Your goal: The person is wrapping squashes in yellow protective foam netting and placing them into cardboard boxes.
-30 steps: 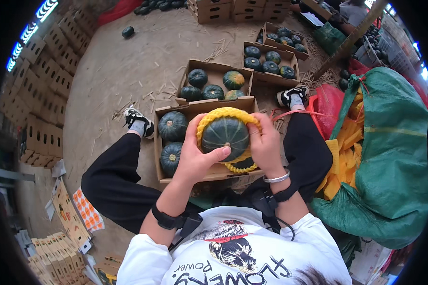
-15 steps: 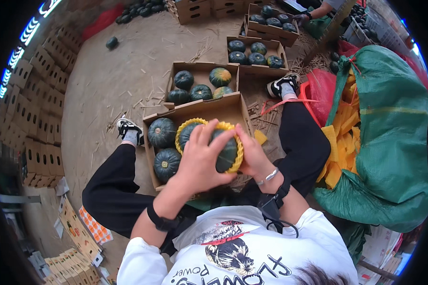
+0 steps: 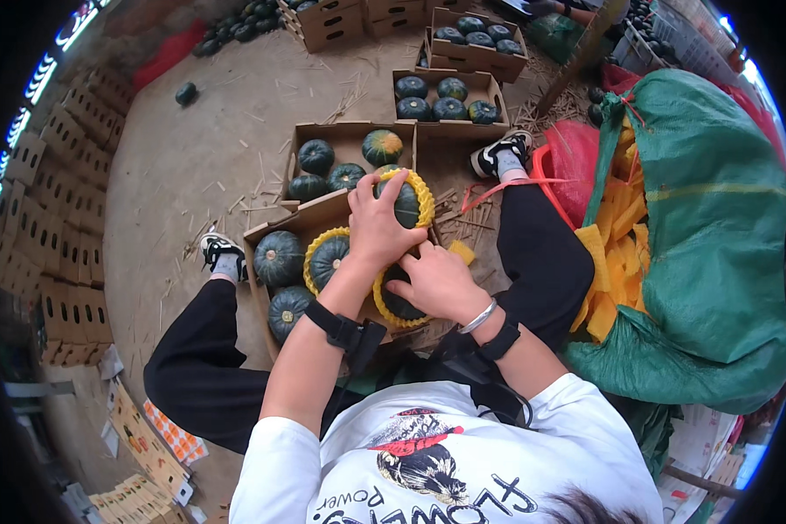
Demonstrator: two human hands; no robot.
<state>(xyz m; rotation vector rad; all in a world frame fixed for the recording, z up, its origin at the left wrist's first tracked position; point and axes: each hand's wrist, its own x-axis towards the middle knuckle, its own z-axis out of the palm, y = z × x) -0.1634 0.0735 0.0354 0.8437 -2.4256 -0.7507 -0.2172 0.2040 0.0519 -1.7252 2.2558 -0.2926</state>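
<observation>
Near the back right of the front cardboard box (image 3: 253,258), my left hand (image 3: 377,223) is closed on a dark green squash (image 3: 406,206) circled by a yellow foam net sleeve (image 3: 423,190). Just below it, my right hand (image 3: 437,284) curls over another sleeved squash (image 3: 403,307), its thumb inside the yellow ring and part of the squash hidden. In the middle sits a third sleeved squash (image 3: 327,260); two bare squashes (image 3: 279,258) line the left side.
Squash-filled boxes (image 3: 445,80) stand beyond. A green sack (image 3: 707,218) of yellow foam pieces (image 3: 623,210) and a red bag (image 3: 572,166) lie right; stacked cartons (image 3: 65,210) line the left. My legs flank the box. A co-worker's arm (image 3: 555,9) shows at top.
My left hand has moved from the middle-right of the front box to its back right, around a sleeved squash. My right hand has dropped from that squash's side onto the one below. The view has shifted.
</observation>
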